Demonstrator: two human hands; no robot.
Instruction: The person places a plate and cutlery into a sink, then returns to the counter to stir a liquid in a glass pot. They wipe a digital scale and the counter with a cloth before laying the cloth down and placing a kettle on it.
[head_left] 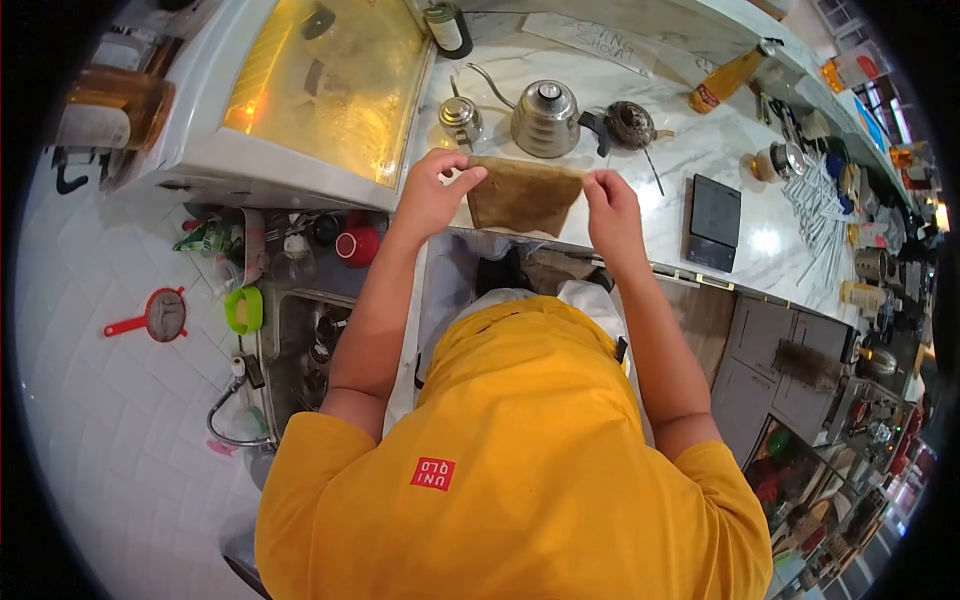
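Observation:
A brown cloth is stretched between my two hands at the front edge of the marble counter. My left hand pinches its upper left corner between thumb and fingers. The upper right corner is in the grip of my right hand. Just behind the cloth stand a small metal pot, a steel gooseneck kettle and a dark round pot. The cloth hangs flat, its lower edge near the counter's edge.
A black scale lies on the right of the counter, with a pile of white straws beyond it. An orange bottle is at the back. On the left are a lit glass case and a sink.

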